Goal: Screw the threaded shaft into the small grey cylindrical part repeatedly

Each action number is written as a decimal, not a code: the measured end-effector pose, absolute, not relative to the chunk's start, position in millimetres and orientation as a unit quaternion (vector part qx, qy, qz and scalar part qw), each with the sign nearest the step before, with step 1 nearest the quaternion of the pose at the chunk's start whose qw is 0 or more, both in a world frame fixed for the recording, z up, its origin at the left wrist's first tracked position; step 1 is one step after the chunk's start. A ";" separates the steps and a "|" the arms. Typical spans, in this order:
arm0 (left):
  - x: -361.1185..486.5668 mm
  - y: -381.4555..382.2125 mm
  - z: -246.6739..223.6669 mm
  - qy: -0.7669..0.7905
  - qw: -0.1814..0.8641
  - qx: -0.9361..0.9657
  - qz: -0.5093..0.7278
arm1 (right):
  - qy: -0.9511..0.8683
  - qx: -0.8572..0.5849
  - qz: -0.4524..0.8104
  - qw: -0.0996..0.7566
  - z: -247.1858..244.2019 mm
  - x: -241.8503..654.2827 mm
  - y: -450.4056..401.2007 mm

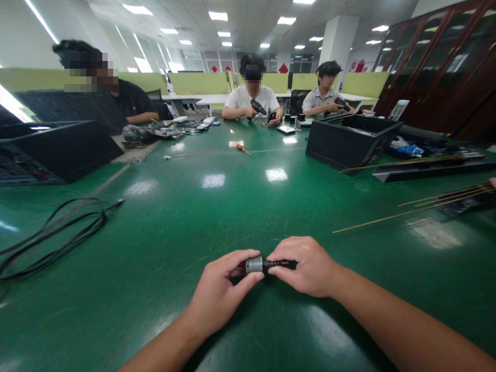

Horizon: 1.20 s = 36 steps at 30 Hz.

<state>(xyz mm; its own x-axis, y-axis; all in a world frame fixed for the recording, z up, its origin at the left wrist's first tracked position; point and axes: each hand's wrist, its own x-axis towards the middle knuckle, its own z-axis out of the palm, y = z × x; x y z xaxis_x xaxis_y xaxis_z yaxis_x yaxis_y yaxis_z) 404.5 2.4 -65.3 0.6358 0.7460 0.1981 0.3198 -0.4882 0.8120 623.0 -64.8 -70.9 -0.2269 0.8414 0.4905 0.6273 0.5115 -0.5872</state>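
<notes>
In the head view, the left hand [220,287] gripped a grey metal cylinder [254,265], forefinger above and thumb below. The right hand [308,263] had its fingers closed on a dark ridged shaft [270,264] that stuck out from the cylinder's right end. Both pieces were near the front of the green tabletop [174,206], lying roughly level between the hands. A looped black cable [50,243] lay to the left, thin yellowish rods [372,225] to the right. Farther off, an orange-handled screwdriver [241,148] lay near the middle, and a black case [341,142] stood to its right. Across from the hands, a person in a white shirt [267,98] held a drill [258,107].
</notes>
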 end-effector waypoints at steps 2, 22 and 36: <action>405.1 1.8 -63.7 0.327 0.385 0.818 0.277 | -0.772 -0.476 0.134 0.400 -70.6 622.8 -64.9; 405.8 1.8 -62.8 0.316 0.361 0.830 0.286 | -0.768 -0.480 0.139 0.400 -69.9 623.0 -64.6; 404.7 3.1 -65.1 0.305 0.355 0.836 0.286 | -0.767 -0.486 0.146 0.394 -67.2 623.7 -64.7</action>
<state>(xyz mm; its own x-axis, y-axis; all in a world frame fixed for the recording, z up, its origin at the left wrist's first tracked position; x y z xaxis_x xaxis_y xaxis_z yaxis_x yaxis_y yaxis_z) 404.7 3.1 -65.1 0.6505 0.7132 0.2612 0.3073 -0.5616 0.7682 623.7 -64.7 -67.2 -0.2182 0.8596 0.4620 0.6303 0.4856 -0.6057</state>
